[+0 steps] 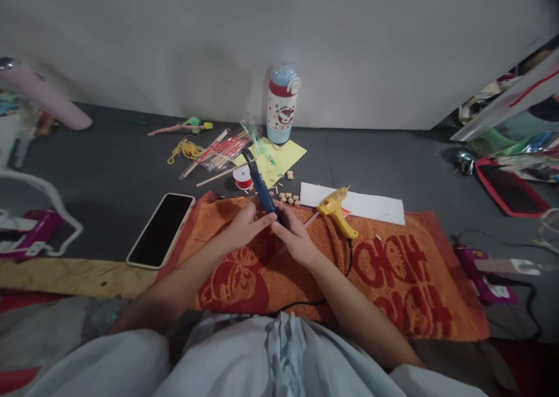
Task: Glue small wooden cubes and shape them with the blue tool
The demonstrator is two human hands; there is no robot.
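Observation:
Both of my hands meet over the towel around a long, dark blue hand tool (262, 190); its exact kind is hard to make out. My left hand (251, 222) is closed on its lower left side, thumb laid along it. From the right, my right hand (293, 231) grips the same lower end. The tool's narrow top points away from me, and a thin wooden stick (218, 174) reaches to it; I cannot tell if they touch. Just beyond my hands lie small cut wooden pieces (288, 198) and a spool of red ribbon (243, 178).
On the orange towel (406, 269), a yellow glue gun (336, 208) rests against a white board strip (375, 205). A phone (161, 231) lies left. Behind are a bottle (282, 106), yellow paper (286, 158), packaged sticks (229, 151) and yellow string (186, 149). A black cord (350, 257) crosses the towel.

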